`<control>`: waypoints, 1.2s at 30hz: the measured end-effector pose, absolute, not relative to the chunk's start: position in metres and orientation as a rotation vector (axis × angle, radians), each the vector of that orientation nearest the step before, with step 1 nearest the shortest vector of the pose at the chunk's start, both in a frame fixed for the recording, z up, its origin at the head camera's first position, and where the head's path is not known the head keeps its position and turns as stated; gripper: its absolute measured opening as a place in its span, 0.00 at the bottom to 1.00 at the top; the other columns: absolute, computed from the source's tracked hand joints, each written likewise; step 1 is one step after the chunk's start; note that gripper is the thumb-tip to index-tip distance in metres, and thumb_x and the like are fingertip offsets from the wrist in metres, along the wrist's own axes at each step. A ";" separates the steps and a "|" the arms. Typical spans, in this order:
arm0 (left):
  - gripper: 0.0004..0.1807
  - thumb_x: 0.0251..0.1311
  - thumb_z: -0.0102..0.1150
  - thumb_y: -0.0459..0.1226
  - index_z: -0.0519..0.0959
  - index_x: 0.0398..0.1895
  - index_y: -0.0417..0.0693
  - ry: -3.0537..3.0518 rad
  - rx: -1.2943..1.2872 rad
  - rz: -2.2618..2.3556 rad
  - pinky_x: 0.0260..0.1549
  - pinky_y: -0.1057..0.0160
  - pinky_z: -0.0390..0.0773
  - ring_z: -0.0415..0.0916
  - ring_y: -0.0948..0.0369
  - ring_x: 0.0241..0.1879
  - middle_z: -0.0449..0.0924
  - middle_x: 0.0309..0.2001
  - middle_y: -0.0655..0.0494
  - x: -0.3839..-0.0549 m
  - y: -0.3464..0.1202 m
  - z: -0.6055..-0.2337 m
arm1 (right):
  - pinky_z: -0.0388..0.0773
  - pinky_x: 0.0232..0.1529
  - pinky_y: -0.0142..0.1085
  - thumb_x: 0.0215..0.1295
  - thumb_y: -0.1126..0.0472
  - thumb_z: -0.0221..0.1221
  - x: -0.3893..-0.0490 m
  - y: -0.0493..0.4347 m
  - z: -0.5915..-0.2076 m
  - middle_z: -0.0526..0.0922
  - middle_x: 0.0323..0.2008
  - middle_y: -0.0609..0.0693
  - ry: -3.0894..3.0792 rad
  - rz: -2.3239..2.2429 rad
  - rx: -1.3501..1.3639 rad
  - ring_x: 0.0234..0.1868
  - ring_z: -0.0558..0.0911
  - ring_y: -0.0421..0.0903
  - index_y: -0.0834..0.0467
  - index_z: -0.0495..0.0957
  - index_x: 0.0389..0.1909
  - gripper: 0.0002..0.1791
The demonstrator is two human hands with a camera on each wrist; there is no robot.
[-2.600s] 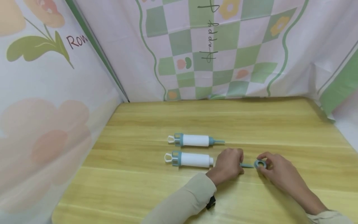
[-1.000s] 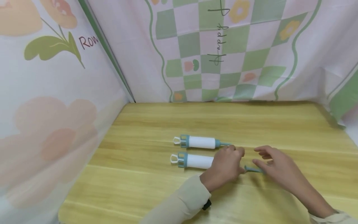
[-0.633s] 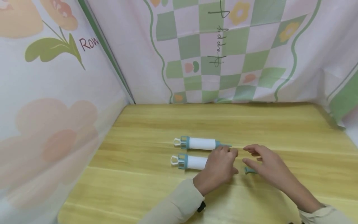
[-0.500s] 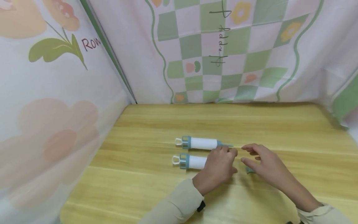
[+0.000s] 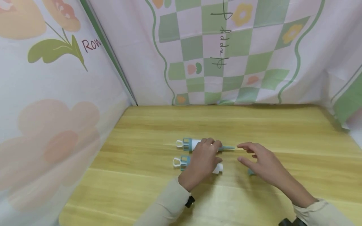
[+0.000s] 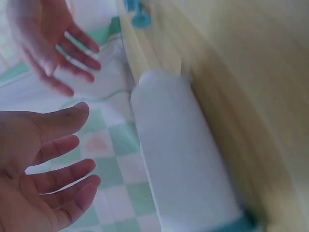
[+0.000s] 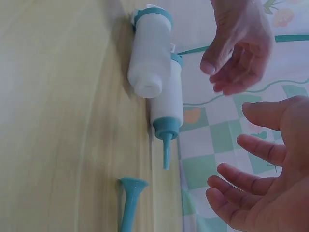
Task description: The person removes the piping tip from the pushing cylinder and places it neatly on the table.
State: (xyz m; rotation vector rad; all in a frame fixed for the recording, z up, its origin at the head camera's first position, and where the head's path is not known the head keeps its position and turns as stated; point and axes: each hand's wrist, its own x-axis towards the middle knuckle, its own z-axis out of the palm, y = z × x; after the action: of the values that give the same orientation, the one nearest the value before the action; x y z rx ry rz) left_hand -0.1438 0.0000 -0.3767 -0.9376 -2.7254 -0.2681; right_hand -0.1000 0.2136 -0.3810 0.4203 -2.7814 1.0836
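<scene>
Two syringe-like white tubes with teal collars and white loop handles lie side by side on the wooden table. The far tube carries a teal nozzle; the near tube ends in a bare white neck. My left hand hovers over both barrels, fingers loosely bent, and the wrist views show it apart from them. To their right, my right hand is held in the air with fingers spread and nothing in it. Beneath it lies a loose teal nozzle with a flared end, mostly hidden in the head view.
The wood-grain table meets a printed curtain at the back and another cloth wall at the left. Black wrist straps show at the cuffs.
My left hand has moved left from the loose nozzle to above the tubes. The teal ring that my right hand pinched earlier has left its fingers, and that hand has shifted slightly left.
</scene>
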 end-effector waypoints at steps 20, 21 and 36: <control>0.26 0.50 0.78 0.41 0.81 0.53 0.44 -2.794 -0.645 -0.553 0.52 0.55 0.78 0.77 0.49 0.53 0.81 0.52 0.45 -0.177 -0.077 -0.360 | 0.74 0.52 0.62 0.70 0.55 0.63 -0.118 0.219 -0.383 0.74 0.60 0.66 -2.822 1.181 0.428 0.58 0.74 0.67 0.64 0.69 0.66 0.29; 0.27 0.50 0.78 0.41 0.80 0.53 0.44 -2.802 -0.621 -0.575 0.53 0.55 0.78 0.76 0.48 0.54 0.81 0.52 0.44 -0.179 -0.082 -0.359 | 0.74 0.52 0.61 0.70 0.55 0.62 -0.119 0.219 -0.384 0.74 0.60 0.67 -2.825 1.191 0.428 0.58 0.73 0.68 0.64 0.69 0.67 0.29; 0.35 0.52 0.77 0.40 0.74 0.63 0.45 -2.950 -0.468 -1.105 0.53 0.46 0.76 0.73 0.45 0.57 0.77 0.58 0.43 -0.207 -0.127 -0.368 | 0.76 0.50 0.61 0.72 0.52 0.60 -0.133 0.232 -0.402 0.69 0.62 0.72 -2.893 1.330 0.352 0.57 0.74 0.70 0.64 0.62 0.71 0.34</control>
State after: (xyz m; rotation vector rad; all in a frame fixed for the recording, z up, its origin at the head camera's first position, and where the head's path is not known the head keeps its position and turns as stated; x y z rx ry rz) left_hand -0.2066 -0.1265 -0.3680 -0.4675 -2.9499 -1.1045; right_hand -0.1328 0.2315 -0.4021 0.3519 -2.8926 1.3298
